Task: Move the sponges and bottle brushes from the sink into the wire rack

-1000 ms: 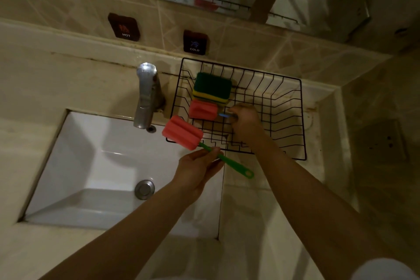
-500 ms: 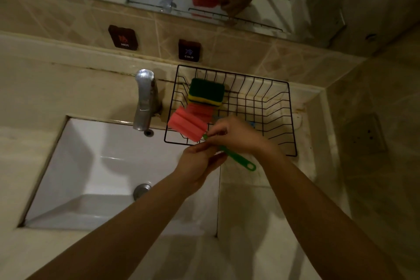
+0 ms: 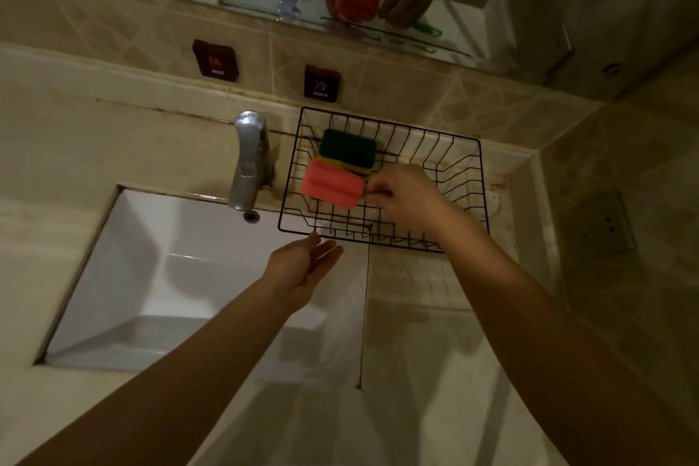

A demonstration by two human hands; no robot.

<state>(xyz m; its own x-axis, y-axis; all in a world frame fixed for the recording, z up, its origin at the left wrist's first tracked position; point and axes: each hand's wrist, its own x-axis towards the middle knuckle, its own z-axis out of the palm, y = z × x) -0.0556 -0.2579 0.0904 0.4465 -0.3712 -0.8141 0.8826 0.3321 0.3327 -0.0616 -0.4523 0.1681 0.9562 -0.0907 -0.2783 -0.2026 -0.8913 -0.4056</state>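
A black wire rack stands on the counter right of the tap. My right hand is over the rack, shut on the handle of a bottle brush whose pink foam head hangs over the rack's left part; my hand hides the handle. A green and yellow sponge lies in the rack's back left corner, just behind the pink head. My left hand is open and holds nothing, just in front of the rack's near edge. The white sink at the left shows no sponge or brush.
A chrome tap stands at the sink's back edge, close to the rack's left side. HOT and COLD plates are on the tiled wall. A mirror above reflects both hands. The counter's right side ends at a tiled wall.
The green-handled brush passed from my left hand to my right, which carried its pink head over the rack. My left hand let go and opened. The other pink brush head is now hidden.
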